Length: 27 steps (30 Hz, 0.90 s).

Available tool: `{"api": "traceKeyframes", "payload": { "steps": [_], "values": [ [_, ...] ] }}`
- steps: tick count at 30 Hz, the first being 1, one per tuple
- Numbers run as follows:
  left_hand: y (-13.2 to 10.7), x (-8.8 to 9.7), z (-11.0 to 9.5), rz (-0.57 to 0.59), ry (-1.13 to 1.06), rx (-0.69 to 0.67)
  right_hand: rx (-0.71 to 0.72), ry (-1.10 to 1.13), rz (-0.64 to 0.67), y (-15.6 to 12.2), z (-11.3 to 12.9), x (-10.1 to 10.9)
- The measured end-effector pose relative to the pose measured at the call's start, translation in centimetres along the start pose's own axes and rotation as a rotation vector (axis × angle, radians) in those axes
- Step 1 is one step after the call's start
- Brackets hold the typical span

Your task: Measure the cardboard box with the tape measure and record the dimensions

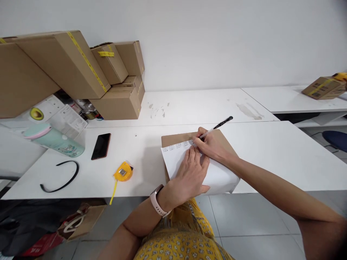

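My right hand [205, 142] grips a pen [219, 124] with a clear barrel and a black end, its lower end by the top edge of a white sheet of paper [219, 175]. Rows of small handwriting run along that edge. Flat on the sheet, fingers stretched out, rests my left hand [193, 169], close beside the right one. Beneath the paper lies a brown cardboard box [176, 139], mostly covered by the sheet and my hands. The pen's tip is hidden by my fingers.
Left of the box are a yellow tape measure [123, 172] with its tape out, a phone [101, 146], a black headband [77, 173] and a mint bottle [58, 141]. Cardboard boxes [116, 104] are stacked at the back left. Another taped box [324, 87] sits far right.
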<state>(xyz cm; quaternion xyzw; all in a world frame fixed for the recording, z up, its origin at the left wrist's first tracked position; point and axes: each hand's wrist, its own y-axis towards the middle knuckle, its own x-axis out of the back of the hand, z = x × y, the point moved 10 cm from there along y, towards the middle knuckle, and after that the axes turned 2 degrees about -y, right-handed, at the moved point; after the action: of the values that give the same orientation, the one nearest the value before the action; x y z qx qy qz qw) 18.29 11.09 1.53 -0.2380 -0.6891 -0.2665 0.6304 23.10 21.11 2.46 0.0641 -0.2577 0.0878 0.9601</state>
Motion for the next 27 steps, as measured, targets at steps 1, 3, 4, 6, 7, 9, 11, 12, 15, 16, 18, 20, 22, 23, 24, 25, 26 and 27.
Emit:
{"api": "traceKeyframes", "payload": {
  "steps": [1,3,4,6,7,9,11,12,15,16,18,20,22,23,24,25,26,27],
  "values": [
    [-0.02,-0.03,0.02,-0.001,-0.008,0.002,-0.002,-0.002,0.000,-0.04,0.05,0.02],
    [-0.07,-0.09,0.06,-0.002,-0.027,0.004,-0.005,-0.003,-0.012,-0.10,0.14,0.16],
    [-0.10,-0.12,0.08,-0.001,-0.036,0.005,-0.006,0.000,-0.021,-0.12,0.17,0.26],
    [-0.14,-0.18,0.13,0.002,-0.045,0.007,-0.005,0.006,-0.027,-0.15,0.18,0.30],
    [-0.14,-0.19,0.14,0.004,-0.047,0.007,-0.004,0.008,-0.024,-0.14,0.17,0.27],
    [-0.14,-0.19,0.13,0.008,-0.045,0.007,-0.001,0.010,-0.017,-0.11,0.15,0.19],
    [-0.13,-0.21,0.11,0.014,-0.040,0.006,-0.001,0.009,-0.011,-0.06,0.07,0.14],
    [-0.12,-0.23,0.09,0.017,-0.038,0.005,-0.002,0.012,-0.009,-0.03,0.02,0.12],
    [-0.11,-0.30,0.09,0.015,-0.051,0.006,-0.002,0.015,-0.010,0.00,-0.07,0.12],
    [-0.10,-0.32,0.13,0.011,-0.063,0.008,-0.001,0.015,-0.022,-0.02,-0.06,0.22],
    [-0.02,-0.30,0.20,0.004,-0.097,0.010,-0.005,0.021,-0.054,-0.12,-0.05,0.53],
    [0.11,-0.16,0.26,-0.004,-0.135,0.007,-0.016,0.044,-0.069,-0.24,-0.05,0.70],
    [0.25,0.08,0.28,-0.012,-0.166,0.001,-0.030,0.057,-0.049,-0.32,-0.08,0.54],
    [0.31,0.20,0.28,-0.015,-0.173,-0.002,-0.036,0.055,-0.035,-0.34,-0.08,0.42],
    [0.35,0.28,0.27,-0.016,-0.174,-0.004,-0.037,0.048,-0.023,-0.34,-0.05,0.33],
    [0.37,0.33,0.27,-0.017,-0.169,-0.005,-0.034,0.038,-0.016,-0.34,0.01,0.28],
    [0.37,0.34,0.26,-0.019,-0.160,-0.006,-0.031,0.030,-0.016,-0.33,0.07,0.31],
    [0.36,0.29,0.25,-0.019,-0.148,-0.005,-0.030,0.026,-0.024,-0.32,0.13,0.41]
  ]
}}
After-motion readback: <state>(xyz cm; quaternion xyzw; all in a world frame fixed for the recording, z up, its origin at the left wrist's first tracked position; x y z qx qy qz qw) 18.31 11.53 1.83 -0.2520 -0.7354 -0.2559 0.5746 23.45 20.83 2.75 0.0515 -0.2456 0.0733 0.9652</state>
